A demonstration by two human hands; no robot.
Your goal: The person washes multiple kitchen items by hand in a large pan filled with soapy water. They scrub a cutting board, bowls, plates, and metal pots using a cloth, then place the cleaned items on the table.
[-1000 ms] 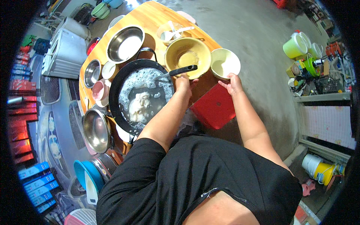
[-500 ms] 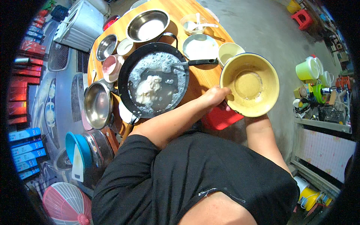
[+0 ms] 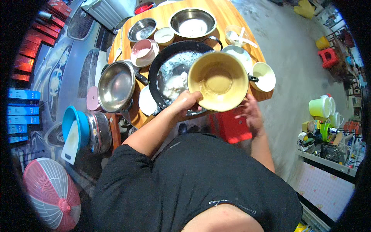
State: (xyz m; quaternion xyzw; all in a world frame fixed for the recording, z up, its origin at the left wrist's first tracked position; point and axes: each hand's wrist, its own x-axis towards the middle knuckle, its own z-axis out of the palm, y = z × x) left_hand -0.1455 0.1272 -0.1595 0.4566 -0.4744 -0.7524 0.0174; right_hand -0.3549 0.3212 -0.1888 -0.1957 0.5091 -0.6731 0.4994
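Note:
My left hand (image 3: pixel 188 101) grips the near-left rim of a yellow enamel basin (image 3: pixel 236 71), thumb inside; a little clear liquid lies in its bottom. My right hand (image 3: pixel 253 116) is beside the basin's near-right edge, fingers spread and slightly blurred, holding nothing visible. The tilted basin overlaps a black wok (image 3: pixel 154 73), which contains foamy, cloudy liquid and a soft white lump (image 3: pixel 174 86). A black handle tip (image 3: pixel 253 79) shows past the basin's right side; the rest of that utensil is hidden.
On the wooden table (image 3: pixel 228 19) stand steel bowls (image 3: pixel 210 23), a pink bowl (image 3: pixel 141 49), a cream cup (image 3: pixel 264 75) and a clear tub with white spoons (image 3: pixel 240 37). A steel pan (image 3: pixel 116 87) is at the left edge. A red stool (image 3: pixel 235 129) is below the basin.
The basin has moved left, from beyond the table's right side to over the wok. My right hand has come out from behind the basin; my left hand keeps its grip.

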